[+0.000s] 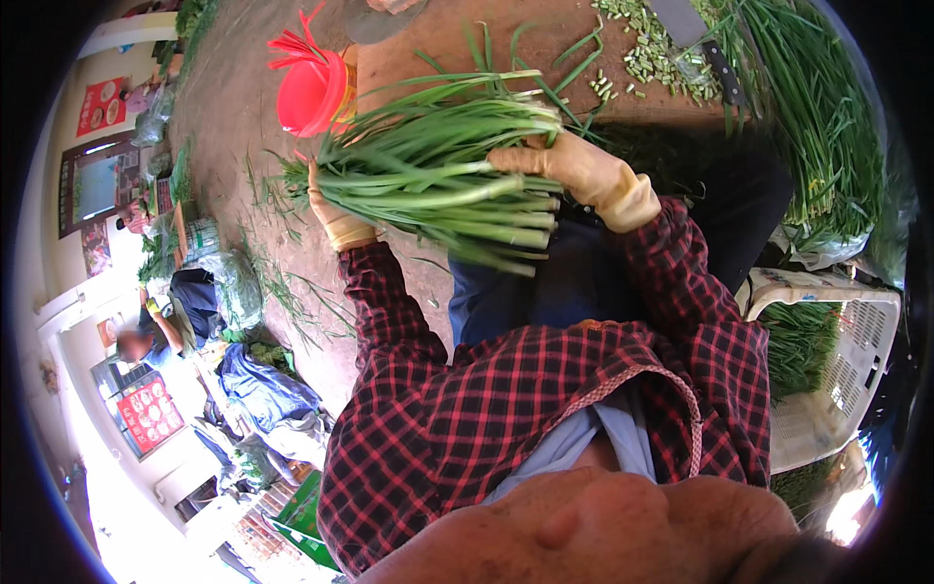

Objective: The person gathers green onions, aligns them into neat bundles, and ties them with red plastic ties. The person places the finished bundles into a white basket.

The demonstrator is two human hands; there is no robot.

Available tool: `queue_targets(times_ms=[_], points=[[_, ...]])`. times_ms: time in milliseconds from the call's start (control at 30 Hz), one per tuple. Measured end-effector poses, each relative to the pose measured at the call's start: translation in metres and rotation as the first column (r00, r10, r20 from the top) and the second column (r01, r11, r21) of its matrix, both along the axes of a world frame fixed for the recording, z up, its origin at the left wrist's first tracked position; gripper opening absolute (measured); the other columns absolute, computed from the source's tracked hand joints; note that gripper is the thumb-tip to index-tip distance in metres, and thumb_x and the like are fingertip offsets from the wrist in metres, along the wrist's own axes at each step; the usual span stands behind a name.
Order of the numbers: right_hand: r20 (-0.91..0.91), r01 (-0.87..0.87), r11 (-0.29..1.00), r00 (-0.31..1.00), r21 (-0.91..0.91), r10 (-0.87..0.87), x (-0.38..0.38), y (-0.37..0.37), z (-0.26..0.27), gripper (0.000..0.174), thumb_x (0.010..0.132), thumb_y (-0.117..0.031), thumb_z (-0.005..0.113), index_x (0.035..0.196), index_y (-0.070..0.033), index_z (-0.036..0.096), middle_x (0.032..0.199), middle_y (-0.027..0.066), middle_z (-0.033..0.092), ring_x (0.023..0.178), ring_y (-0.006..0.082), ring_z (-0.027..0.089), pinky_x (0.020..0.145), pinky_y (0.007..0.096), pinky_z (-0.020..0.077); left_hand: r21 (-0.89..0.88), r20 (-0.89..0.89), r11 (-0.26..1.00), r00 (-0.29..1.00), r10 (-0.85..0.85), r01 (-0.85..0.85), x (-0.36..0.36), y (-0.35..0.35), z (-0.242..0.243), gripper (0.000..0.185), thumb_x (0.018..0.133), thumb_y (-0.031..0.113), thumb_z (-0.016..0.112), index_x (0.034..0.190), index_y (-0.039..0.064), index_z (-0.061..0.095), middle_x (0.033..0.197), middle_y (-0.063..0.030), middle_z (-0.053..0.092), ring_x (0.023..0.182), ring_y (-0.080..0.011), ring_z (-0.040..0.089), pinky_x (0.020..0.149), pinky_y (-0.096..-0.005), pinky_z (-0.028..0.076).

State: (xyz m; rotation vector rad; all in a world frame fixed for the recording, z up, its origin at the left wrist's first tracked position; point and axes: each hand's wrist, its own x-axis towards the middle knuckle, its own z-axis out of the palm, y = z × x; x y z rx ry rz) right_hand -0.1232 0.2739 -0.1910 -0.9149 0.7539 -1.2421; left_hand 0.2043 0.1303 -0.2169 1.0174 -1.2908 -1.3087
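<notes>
A thick bunch of garlic chives (445, 175) lies across both my hands, its pale cut ends to the right and leaf tips to the left. My left hand (341, 219), in a cream rubber glove, holds it from below near the leaf tips; its fingers are mostly hidden by leaves. My right hand (584, 175), gloved alike, grips the stem end with the thumb on top. Blur shows on some leaves. Just beyond stands a red plastic bucket (312, 95) with red plastic strips (298, 50) at its rim. Loose chives (584, 55) rest on the wooden board (438, 33).
A cleaver (682, 25) with a black handle lies on the board among chopped stem ends (642, 55). More chives (817, 124) are piled at right, above a white plastic crate (868, 328) holding greens. Leaf scraps litter the floor (233, 109). Another person (164, 343) sits at left.
</notes>
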Motion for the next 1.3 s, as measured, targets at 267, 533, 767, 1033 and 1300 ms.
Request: queue_targets(times_ms=[267, 533, 767, 1033, 1300], points=[[-0.369, 0.075, 0.865, 0.884, -0.496, -0.288, -0.005, 0.012, -0.019, 0.036, 0.094, -0.019, 0.066, 0.127, -0.005, 0.061, 0.119, 0.0061, 0.063, 0.105, 0.0135, 0.057, 0.085, 0.0312, 0.0487, 0.097, -0.472, 0.946, 0.851, -0.229, 0.308, -0.004, -0.015, 0.017, 0.049, 0.101, 0.041, 0.041, 0.131, 0.005, 0.055, 0.126, -0.0139, 0.063, 0.111, -0.0307, 0.062, 0.098, -0.0466, 0.051], [0.150, 0.039, 0.989, 0.987, 0.145, -0.061, -0.007, 0.035, -0.017, 0.027, 0.093, -0.021, 0.070, 0.111, -0.001, 0.071, 0.099, 0.0024, 0.072, 0.091, 0.0070, 0.064, 0.083, 0.0253, 0.0499, 0.344, -0.376, 0.936, 0.924, 0.068, 0.071, 0.001, -0.019, 0.028, 0.046, 0.101, 0.039, 0.046, 0.123, 0.001, 0.062, 0.119, -0.0139, 0.067, 0.105, -0.0289, 0.064, 0.096, -0.0429, 0.050], [0.202, -0.120, 0.970, 0.976, 0.213, 0.077, -0.038, 0.076, 0.006, 0.022, 0.092, -0.022, 0.069, 0.103, -0.003, 0.072, 0.085, 0.0055, 0.071, 0.079, 0.0129, 0.064, 0.077, 0.0264, 0.0461, 0.285, -0.403, 0.942, 0.914, -0.051, 0.179, 0.033, -0.028, 0.004, 0.046, 0.101, 0.039, 0.045, 0.122, 0.002, 0.061, 0.119, -0.0135, 0.067, 0.107, -0.0290, 0.063, 0.095, -0.0433, 0.050], [-0.960, 0.219, 0.957, -0.166, 0.189, 0.227, -0.093, 0.085, -0.003, 0.043, 0.081, -0.028, 0.076, 0.118, -0.009, 0.064, 0.089, 0.0127, 0.070, 0.098, 0.0278, 0.068, 0.078, 0.0382, 0.0520, 0.224, -0.110, 0.952, 0.965, 0.236, -0.207, 0.053, -0.033, -0.022, 0.048, 0.104, 0.037, 0.038, 0.127, 0.001, 0.059, 0.128, -0.0148, 0.063, 0.115, -0.0302, 0.059, 0.103, -0.0439, 0.044], [-0.599, 0.052, 0.651, 0.342, -0.757, -0.724, -0.030, -0.036, 0.019, 0.049, 0.094, -0.038, 0.062, 0.129, -0.004, 0.056, 0.117, 0.0269, 0.063, 0.109, 0.0425, 0.060, 0.092, 0.0456, 0.0486, 0.140, -0.586, 0.929, 0.785, -0.201, 0.342, 0.030, -0.031, 0.005, 0.048, 0.102, 0.041, 0.042, 0.130, 0.004, 0.056, 0.129, -0.0155, 0.061, 0.115, -0.0324, 0.059, 0.103, -0.0483, 0.045]])
